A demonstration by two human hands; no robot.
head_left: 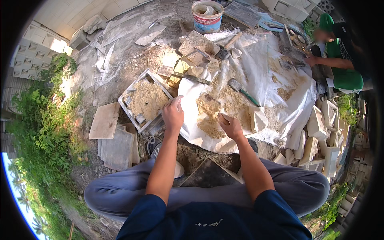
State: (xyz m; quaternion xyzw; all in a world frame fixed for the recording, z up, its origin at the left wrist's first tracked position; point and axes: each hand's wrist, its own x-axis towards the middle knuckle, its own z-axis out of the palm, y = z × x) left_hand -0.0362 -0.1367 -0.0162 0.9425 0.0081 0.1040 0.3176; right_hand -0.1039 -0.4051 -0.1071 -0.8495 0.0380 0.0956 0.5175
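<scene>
My left hand (173,114) is at the right corner of a square, pale-edged frame (131,112) filled with yellowish sand (146,97). Its fingers are drawn together; whatever lies under them is hidden. My right hand (231,127) is low over loose sand (211,117) heaped on a white plastic sheet (191,134). Those fingers are curled, and a small brownish thing between them cannot be made out. Beyond this hand lies a hammer-like tool (249,97) with a green handle. A long flat metal bar (192,78) rests past the frame.
Flat boards (116,148) are stacked left of the frame. A bucket (208,18) stands at the far side, near a stone block (198,44). Pale cast blocks (317,124) are piled at the right. Another person (340,60) works at the far right. A dark slab (208,174) lies between my feet.
</scene>
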